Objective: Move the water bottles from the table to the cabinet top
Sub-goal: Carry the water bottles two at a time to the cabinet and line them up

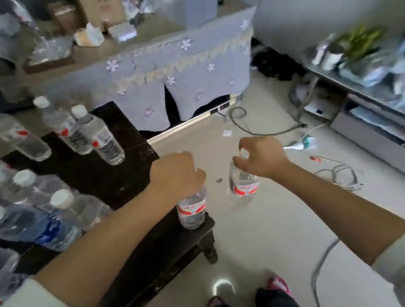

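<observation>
The left hand (176, 174) has its fingers curled over the top of a clear water bottle (192, 208) standing at the corner of the dark bench (113, 178). The right hand (262, 158) has its fingers clamped on the white cap and neck of a second water bottle (243, 186), which hangs over the pale floor (268, 234) just off the bench's edge. Both bottles hold clear water and carry red-and-white labels; the writing is too blurred to read. Left of the left fingers more white-capped bottles (60, 134) stand on the bench, one with a blue label (51, 227).
</observation>
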Available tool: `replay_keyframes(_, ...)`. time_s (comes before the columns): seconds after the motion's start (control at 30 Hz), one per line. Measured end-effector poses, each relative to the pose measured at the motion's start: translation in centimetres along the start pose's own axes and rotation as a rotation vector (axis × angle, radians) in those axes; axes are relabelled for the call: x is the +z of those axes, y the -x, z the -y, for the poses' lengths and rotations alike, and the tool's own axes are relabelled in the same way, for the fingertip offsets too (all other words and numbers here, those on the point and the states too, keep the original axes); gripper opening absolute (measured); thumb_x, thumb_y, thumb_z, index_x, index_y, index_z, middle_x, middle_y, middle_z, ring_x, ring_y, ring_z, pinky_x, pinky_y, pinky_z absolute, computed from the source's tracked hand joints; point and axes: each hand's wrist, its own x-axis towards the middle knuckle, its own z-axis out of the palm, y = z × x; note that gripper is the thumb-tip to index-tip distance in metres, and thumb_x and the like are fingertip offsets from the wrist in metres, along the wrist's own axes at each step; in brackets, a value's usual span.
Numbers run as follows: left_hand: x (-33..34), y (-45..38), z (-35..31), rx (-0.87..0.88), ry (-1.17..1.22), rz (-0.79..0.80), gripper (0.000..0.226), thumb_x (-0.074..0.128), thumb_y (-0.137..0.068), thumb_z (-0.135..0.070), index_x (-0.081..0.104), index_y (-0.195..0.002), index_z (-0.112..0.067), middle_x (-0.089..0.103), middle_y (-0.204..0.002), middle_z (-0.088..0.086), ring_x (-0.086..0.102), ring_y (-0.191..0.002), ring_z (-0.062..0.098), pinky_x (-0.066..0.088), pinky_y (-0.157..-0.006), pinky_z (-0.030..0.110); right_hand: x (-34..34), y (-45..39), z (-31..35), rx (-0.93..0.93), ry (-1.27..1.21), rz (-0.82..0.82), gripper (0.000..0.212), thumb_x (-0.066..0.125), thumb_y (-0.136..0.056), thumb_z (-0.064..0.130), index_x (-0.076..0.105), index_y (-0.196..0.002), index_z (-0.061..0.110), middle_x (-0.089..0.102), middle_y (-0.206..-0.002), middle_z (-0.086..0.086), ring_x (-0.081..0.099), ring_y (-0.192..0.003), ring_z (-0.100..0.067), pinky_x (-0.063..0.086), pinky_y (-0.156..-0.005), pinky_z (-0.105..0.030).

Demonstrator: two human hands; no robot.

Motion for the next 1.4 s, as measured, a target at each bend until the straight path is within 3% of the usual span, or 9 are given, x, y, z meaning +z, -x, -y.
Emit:
replay_keyframes(0.1, -0.3, -2.0, -6.3, 0.195, -0.003, -0.037, 0.038, 0.044, -0.092, -0.037, 0.054, -0.115, -0.007, 0.063, -0.117, 0.013, 0.059, -0.11, 0.031, 0.042, -0.08, 0.029, -3.2, 4.2, -6.2, 0.245, -0.067, -0.127, 0.04, 0.056, -0.082, 0.039, 0.061, -0.107, 0.009, 0.068, -0.107, -0.015, 0.06, -0.104, -0.032, 0.039, -0.074, -0.027)
replay_keyframes(0.23, -1.0, -4.2, -16.5, 0.394, 0.001, -0.077, 0.036, 0.049, -0.088, -0.031, 0.056, -0.114, -0.007, 0.066, -0.115, 0.015, 0.059, -0.111, 0.033, 0.046, -0.084, 0.031, -6.7, 10.4, -14.4, 0.544, -0.14, -0.287, 0.031, 0.06, -0.084, 0.027, 0.061, -0.109, 0.01, 0.066, -0.11, -0.013, 0.058, -0.106, -0.031, 0.036, -0.072, -0.026)
replay_keyframes(0.4, -1.2, -5.0, -30.8, 0.598, -0.088, -0.074, 0.034, 0.048, -0.091, -0.034, 0.056, -0.113, -0.008, 0.064, -0.116, 0.015, 0.058, -0.11, 0.034, 0.038, -0.073, 0.029, -9.7, 18.0, -25.1, 0.789, -0.142, -0.332, 0.033, 0.062, -0.083, 0.03, 0.06, -0.112, 0.012, 0.065, -0.114, -0.011, 0.058, -0.106, -0.03, 0.033, -0.073, -0.023)
replay_keyframes(0.53, -0.4, -4.5, -41.1, 0.706, -0.115, -0.042, 0.034, 0.046, -0.092, -0.037, 0.057, -0.112, -0.011, 0.064, -0.118, 0.012, 0.058, -0.111, 0.033, 0.044, -0.081, 0.032, -11.9, 23.0, -32.6, 0.891, -0.135, -0.265, 0.032, 0.063, -0.083, 0.032, 0.061, -0.109, 0.013, 0.065, -0.114, -0.008, 0.058, -0.104, -0.027, 0.035, -0.072, -0.023)
replay_keyframes(0.63, 0.2, -3.8, -49.0, 0.794, -0.116, -0.028, 0.033, 0.044, -0.093, -0.037, 0.056, -0.11, -0.011, 0.064, -0.116, 0.011, 0.059, -0.109, 0.031, 0.038, -0.072, 0.029, -13.8, 26.3, -37.8, 0.963, -0.153, -0.258, 0.033, 0.063, -0.084, 0.03, 0.06, -0.111, 0.012, 0.064, -0.115, -0.009, 0.056, -0.095, -0.024, 0.035, -0.071, -0.024)
replay_keyframes(0.8, 1.0, -3.3, -60.1, 0.904, -0.081, 0.05, 0.03, 0.047, -0.092, -0.037, 0.054, -0.103, -0.011, 0.065, -0.112, 0.009, 0.058, -0.104, 0.029, 0.033, -0.069, 0.028, -15.7, 31.0, -46.0, 1.101, -0.23, -0.359, 0.038, 0.068, -0.08, 0.032, 0.061, -0.112, 0.011, 0.065, -0.115, -0.01, 0.058, -0.099, -0.027, 0.036, -0.071, -0.024)
replay_keyframes(1.0, 3.0, -5.0, -70.3, 0.963, -0.156, 0.138, 0.036, 0.044, -0.093, -0.04, 0.053, -0.111, -0.01, 0.062, -0.116, 0.007, 0.057, -0.106, 0.028, 0.038, -0.073, 0.029, -16.8, 34.7, -54.6, 1.241, -0.305, -0.422, 0.038, 0.072, -0.076, 0.032, 0.062, -0.105, 0.008, 0.066, -0.108, -0.012, 0.047, -0.083, -0.019, 0.033, -0.069, -0.023)
replay_keyframes(1.17, 2.8, -7.3, -79.6, 1.081, -0.255, 0.115, 0.033, 0.047, -0.089, -0.035, 0.058, -0.109, -0.011, 0.062, -0.119, 0.006, 0.058, -0.111, 0.027, 0.038, -0.073, 0.028, -18.9, 35.9, -62.4, 1.371, -0.305, -0.395, 0.04, 0.072, -0.075, 0.027, 0.062, -0.11, 0.008, 0.066, -0.111, -0.013, 0.06, -0.102, -0.029, 0.036, -0.071, -0.023)
replay_keyframes(1.4, 1.5, -11.1, -92.4, 1.23, -0.307, 0.106, 0.037, 0.047, -0.091, -0.035, 0.055, -0.116, -0.009, 0.061, -0.122, 0.009, 0.056, -0.114, 0.027, 0.037, -0.073, 0.027, -22.9, 38.5, -72.4, 1.512, -0.312, -0.408, 0.03, 0.071, -0.076, 0.023, 0.063, -0.103, 0.011, 0.066, -0.101, -0.014, 0.06, -0.1, -0.029, 0.033, -0.069, -0.021)
